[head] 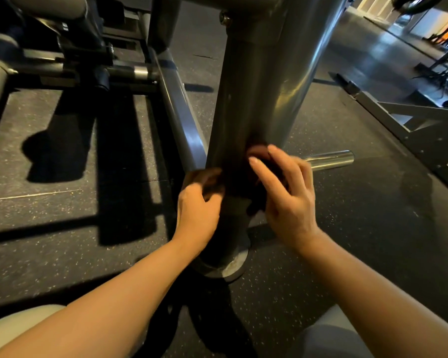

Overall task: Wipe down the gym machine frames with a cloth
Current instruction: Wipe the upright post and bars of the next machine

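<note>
A thick grey upright post of the gym machine rises from a round foot on the floor. A dark cloth is wrapped against the post's lower part. My left hand grips the cloth's left side with curled fingers. My right hand holds the cloth's right side against the post, its fingers bent over it. Most of the cloth is in shadow between the two hands.
A slanted grey frame bar runs down to the post from the left, with a seat mechanism behind it. A chrome peg sticks out to the right. Another machine's base lies on the rubber floor at right. My knees show at the bottom.
</note>
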A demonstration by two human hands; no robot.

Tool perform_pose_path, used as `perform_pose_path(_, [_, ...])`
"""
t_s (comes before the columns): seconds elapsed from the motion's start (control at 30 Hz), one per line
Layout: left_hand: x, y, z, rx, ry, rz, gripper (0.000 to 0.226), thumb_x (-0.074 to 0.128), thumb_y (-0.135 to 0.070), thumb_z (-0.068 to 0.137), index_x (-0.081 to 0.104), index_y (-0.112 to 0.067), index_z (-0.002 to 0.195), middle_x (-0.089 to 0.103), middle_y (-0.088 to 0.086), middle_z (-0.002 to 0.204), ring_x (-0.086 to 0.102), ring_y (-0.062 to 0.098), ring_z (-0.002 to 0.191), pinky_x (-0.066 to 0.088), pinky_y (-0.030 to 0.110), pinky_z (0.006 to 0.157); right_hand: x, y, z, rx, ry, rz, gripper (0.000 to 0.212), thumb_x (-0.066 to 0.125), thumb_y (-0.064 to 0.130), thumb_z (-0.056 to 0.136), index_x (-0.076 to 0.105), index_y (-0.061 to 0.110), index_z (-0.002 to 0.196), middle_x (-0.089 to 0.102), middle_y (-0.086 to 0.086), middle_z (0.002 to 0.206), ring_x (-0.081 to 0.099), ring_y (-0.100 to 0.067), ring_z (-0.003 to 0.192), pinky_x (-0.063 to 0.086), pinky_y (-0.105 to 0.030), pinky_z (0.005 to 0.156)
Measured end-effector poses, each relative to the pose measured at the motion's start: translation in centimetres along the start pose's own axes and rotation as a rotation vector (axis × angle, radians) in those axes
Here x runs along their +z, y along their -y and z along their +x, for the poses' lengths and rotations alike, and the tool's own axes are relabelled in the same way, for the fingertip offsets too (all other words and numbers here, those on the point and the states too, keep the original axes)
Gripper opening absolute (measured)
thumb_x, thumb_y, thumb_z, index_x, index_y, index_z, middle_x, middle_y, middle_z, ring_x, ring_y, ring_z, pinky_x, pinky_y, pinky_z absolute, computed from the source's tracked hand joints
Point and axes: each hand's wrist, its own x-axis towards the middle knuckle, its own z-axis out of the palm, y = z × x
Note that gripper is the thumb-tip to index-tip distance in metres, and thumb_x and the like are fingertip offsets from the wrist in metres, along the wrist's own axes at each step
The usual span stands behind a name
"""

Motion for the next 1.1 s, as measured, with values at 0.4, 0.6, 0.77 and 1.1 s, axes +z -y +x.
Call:
perform_pose_path(0.4, [0.2,0.7,1.1,-0.07,0.167,-0.025,0.067,0.05,0.008,0.09,0.037,-0.024,0.148,0.039,0.0,0.149,0.04,0.016,0.136,0.033,0.039,0.115,1.3,0.5,-0.3,0.016,0.13,-0.116,0.027,0.057,0.004,0.086,0.067,-0.001,0.111,0.057,-0.019,0.116,0.049,-0.033,0.097,0.048,-0.035,0.079])
perform_pose_path(0.6, [-0.5,1.1,1.0,-0.066,0.224,-0.02,0.071,0.046,0.012,0.088,0.034,-0.024,0.148,0.041,0.004,0.15,0.039,0.017,0.138,0.03,0.041,0.116,2.4,2.4,-2.4,-0.06,0.36,-0.1,0.031,0.047,0.01,0.084,0.07,0.0,0.104,0.064,-0.02,0.107,0.059,-0.036,0.083,0.055,-0.039,0.059])
perform_pose_path(0.77, [-0.9,1.3,1.2,-0.059,0.263,-0.045,0.069,0.05,-0.001,0.086,0.038,-0.029,0.148,0.049,-0.003,0.144,0.047,0.011,0.131,0.037,0.037,0.113,2.0,2.3,0.5,0.156,0.142,-0.163,0.035,0.058,0.004,0.084,0.063,0.0,0.118,0.055,-0.018,0.118,0.047,-0.031,0.096,0.051,-0.034,0.072])
perform_pose_path(1.1, [-1.7,-0.2,-1.1,0.242,0.162,0.142,0.037,0.048,-0.013,0.1,0.049,-0.027,0.134,0.055,-0.02,0.113,0.051,-0.013,0.103,0.033,0.0,0.086,1.3,5.8,1.9,0.561,0.043,0.486,0.03,0.057,0.002,0.086,0.059,0.006,0.116,0.056,-0.003,0.113,0.056,-0.01,0.103,0.046,-0.018,0.091])
